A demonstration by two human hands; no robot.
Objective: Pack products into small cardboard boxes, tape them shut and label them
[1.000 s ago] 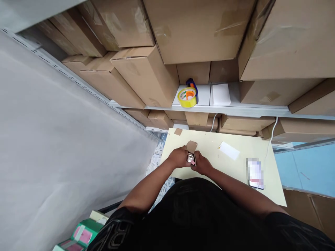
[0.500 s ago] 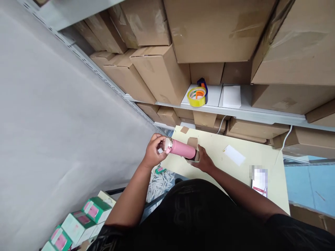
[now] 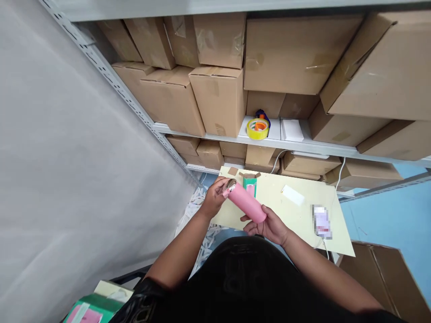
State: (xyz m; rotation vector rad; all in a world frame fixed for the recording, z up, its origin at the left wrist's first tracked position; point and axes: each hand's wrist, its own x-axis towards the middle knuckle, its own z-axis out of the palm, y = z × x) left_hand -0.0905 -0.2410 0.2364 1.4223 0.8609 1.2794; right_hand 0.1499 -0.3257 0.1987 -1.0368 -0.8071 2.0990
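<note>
A pink bottle with a shiny metallic cap area is tilted in front of me, above the near edge of the pale table. My left hand is closed around its cap end, at the upper left. Under the base, at the lower right, my right hand supports the bottle with fingers curled against it. Just behind the bottle a green and white box stands on the table with its cardboard flaps open. The bottle hides part of that box.
On the table lie a white card and a phone-like device with a cable. Yellow tape sits on the shelf among cardboard boxes. A grey wall is at left; more green boxes are lower left.
The pink bottle has come fully out of its box, which now stands on the table. My right hand has moved from the box to the bottle's base. The view has shifted.
</note>
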